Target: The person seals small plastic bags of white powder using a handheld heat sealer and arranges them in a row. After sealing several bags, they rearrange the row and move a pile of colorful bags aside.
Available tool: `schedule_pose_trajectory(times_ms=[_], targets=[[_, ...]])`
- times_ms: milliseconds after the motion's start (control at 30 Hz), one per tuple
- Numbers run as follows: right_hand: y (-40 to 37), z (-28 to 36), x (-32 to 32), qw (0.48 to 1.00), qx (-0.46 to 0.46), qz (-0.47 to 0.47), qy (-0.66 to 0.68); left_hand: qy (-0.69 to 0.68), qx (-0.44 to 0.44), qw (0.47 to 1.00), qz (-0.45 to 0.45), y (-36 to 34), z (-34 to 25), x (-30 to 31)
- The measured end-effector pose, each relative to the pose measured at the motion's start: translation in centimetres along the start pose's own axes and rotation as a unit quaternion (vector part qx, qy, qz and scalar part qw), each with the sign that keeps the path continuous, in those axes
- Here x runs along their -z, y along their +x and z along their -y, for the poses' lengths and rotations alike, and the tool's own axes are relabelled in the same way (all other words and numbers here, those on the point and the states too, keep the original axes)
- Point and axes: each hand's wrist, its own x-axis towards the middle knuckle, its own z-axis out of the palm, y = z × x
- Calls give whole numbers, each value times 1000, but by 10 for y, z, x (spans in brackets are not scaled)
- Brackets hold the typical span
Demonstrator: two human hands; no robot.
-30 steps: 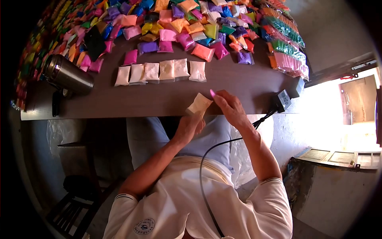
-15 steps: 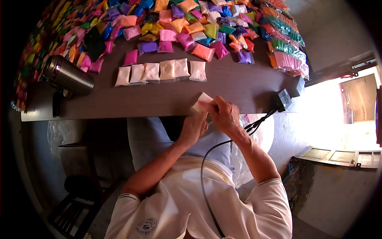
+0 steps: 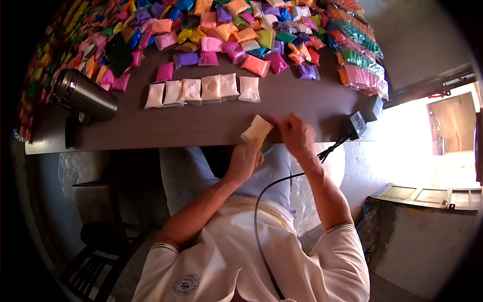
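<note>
Head view: across the dark tabletop [image 3: 136, 132], a heap of coloured packets [image 3: 233, 52] is spread along the far side, and a row of six whitish packets [image 3: 211, 88] is laid out nearer the body. Over the near edge, the held packet [image 3: 258, 129] is pinched at its lower end by the left hand [image 3: 244, 161], whose fingers are closed on it. Its long axis is slanted, the free end pointed away from the body and rightward. The right hand [image 3: 298, 135] is set apart, just to the packet's right (the left is nearer, being in contact). Its fingers are curled, but whether anything is gripped cannot be told; a pink tip [image 3: 274, 119] is seen near the packet's upper right corner. On the shirt [image 3: 226, 246], a round emblem [image 3: 185, 285] is ringed with lettering too small to be read; no brand can be made out on the packets.
</note>
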Motion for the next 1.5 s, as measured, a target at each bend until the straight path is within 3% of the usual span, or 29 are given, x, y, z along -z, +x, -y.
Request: schedule_pose_trajectory(times_ms=[67, 133, 200, 267, 333, 500, 600, 767, 867, 900, 1000, 1133, 1233, 1367, 1467, 1500], targets=[[9, -13, 12, 994, -108, 11, 31, 16, -7, 1000, -10, -1, 1, 0], [4, -1, 23, 992, -116, 22, 35, 33, -10, 999, -19, -1, 4, 0], [-3, 13, 15, 997, -7, 24, 71, -30, 12, 999, 1, 1, 5, -1], [-4, 24, 7, 995, 25, 45, 86, -19, -6, 1000, 8, 1, 2, -1], [-1, 28, -3, 989, 140, 47, -3, -6, -22, 1000, 14, -2, -5, 1], [10, 27, -6, 993, 104, 55, -12, -16, 19, 1000, 0, -1, -18, -4], [9, 24, -4, 997, 70, 29, 27, -8, -37, 999, 11, 1, -10, -4], [8, -12, 2, 997, -77, -11, 3, -22, -29, 999, -7, -3, -2, -2], [-5, -4, 20, 994, -73, 40, 69, -23, -33, 999, -19, -2, 2, -2], [-10, -2, 14, 994, -33, 21, 102, -19, -37, 999, -22, -2, 2, -4], [-14, 9, 4, 994, -26, 58, 92, -42, -30, 999, 6, 1, 0, -6], [-9, 10, -2, 997, 82, 8, 2, -17, -20, 1000, 4, -2, 1, -3], [-8, 6, -6, 995, 101, -26, 5, -50, -13, 999, 13, -1, -2, -6], [-8, -3, -7, 995, 89, -34, -24, -14, -14, 1000, 13, -2, -3, -6], [-5, -18, 3, 994, 39, -72, -69, -3, -10, 1000, -2, -6, -8, -6], [0, -29, 15, 998, -11, -66, -13, 4, 1, 1000, -17, -7, -10, -5]])
